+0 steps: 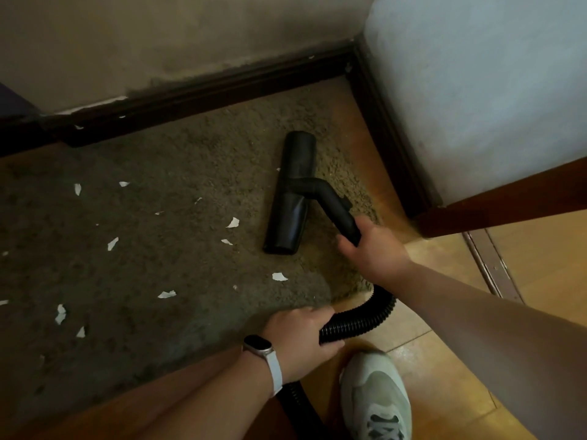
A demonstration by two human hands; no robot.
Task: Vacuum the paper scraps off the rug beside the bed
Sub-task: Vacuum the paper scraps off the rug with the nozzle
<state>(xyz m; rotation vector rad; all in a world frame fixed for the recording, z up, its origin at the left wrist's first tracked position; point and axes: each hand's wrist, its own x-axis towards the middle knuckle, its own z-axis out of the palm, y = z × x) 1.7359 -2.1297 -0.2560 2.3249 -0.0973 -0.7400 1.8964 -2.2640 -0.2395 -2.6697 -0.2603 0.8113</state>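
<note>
Shaggy rug [178, 147] holds white scraps [232, 222] left of the nozzle [295, 160], which rests on it. Right grip [371, 249] clasps the wand [340, 214], left grip [301, 338] the hose [359, 327]. Sweeping seems barely begun; next, push leftward over scraps.

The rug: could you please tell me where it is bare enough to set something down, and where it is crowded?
Bare: the rug strip between the baseboard and the vacuum head, and the near patch just left of the left hand. Crowded: the middle-left band, where paper scraps scatter up to the head; the right corner holds the right hand and hose.
</note>
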